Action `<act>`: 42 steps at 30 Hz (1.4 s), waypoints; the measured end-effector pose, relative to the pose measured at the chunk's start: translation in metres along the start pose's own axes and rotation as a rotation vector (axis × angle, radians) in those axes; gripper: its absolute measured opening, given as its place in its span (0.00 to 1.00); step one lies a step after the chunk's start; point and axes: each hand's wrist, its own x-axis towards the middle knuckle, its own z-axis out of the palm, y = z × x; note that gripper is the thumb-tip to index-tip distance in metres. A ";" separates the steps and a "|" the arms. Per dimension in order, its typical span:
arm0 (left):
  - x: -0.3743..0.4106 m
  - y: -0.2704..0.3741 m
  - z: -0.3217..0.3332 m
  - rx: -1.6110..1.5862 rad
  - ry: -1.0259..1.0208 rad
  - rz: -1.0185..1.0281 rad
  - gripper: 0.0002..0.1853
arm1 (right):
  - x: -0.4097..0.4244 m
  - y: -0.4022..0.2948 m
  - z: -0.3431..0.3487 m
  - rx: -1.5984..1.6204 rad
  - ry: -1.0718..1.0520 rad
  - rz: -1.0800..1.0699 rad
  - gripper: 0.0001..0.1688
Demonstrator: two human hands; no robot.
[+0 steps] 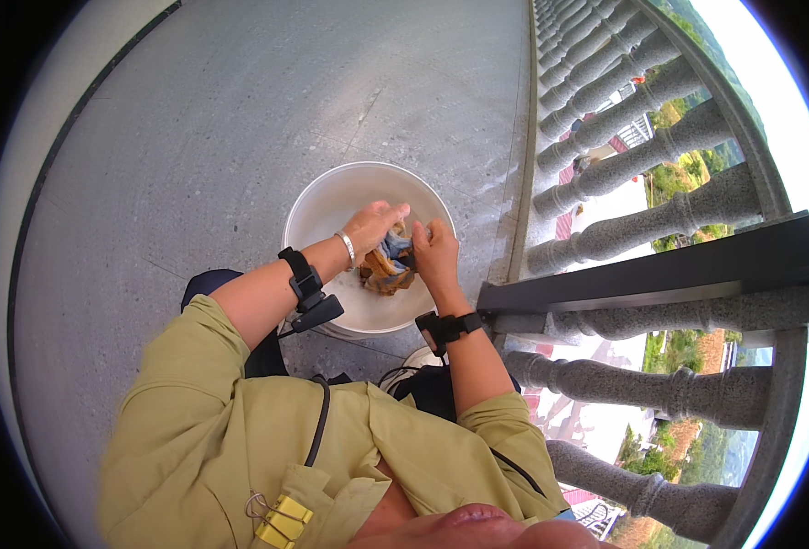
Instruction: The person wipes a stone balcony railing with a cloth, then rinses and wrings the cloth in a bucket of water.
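Note:
A white round bucket (322, 199) stands on the floor before me. Over its opening, a crumpled blue and orange-brown cloth (389, 269) hangs between my two hands. My left hand (377, 225), with a silver bracelet at its wrist, grips the cloth's upper edge from the left. My right hand (437, 252) pinches the cloth from the right, its thumb raised beside the folds. The cloth's lower part hangs inside the bucket; whether it touches the bottom cannot be told. Both forearms wear black straps with small devices.
Grey tiled floor (205, 137) surrounds the bucket. Along the right runs a stone balustrade (658, 144), with a dark metal beam (651, 267) across it. A light wall with a dark base strip curves along the left. My shoe (421, 360) is close below the bucket.

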 end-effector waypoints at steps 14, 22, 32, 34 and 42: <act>-0.005 0.020 -0.029 0.350 -0.312 0.319 0.30 | 0.003 -0.028 -0.026 0.757 -0.563 0.129 0.21; 0.011 0.030 -0.061 0.789 -0.087 0.598 0.31 | 0.025 -0.013 -0.057 1.111 -0.008 0.363 0.06; 0.020 0.041 -0.082 0.810 0.096 0.642 0.17 | 0.046 0.042 -0.089 1.159 0.313 0.239 0.08; 0.021 0.041 -0.084 0.829 0.130 0.752 0.16 | 0.042 0.016 -0.089 1.126 0.435 0.269 0.03; 0.027 0.039 -0.079 0.322 0.188 0.529 0.16 | 0.038 -0.016 -0.086 1.166 0.294 0.134 0.07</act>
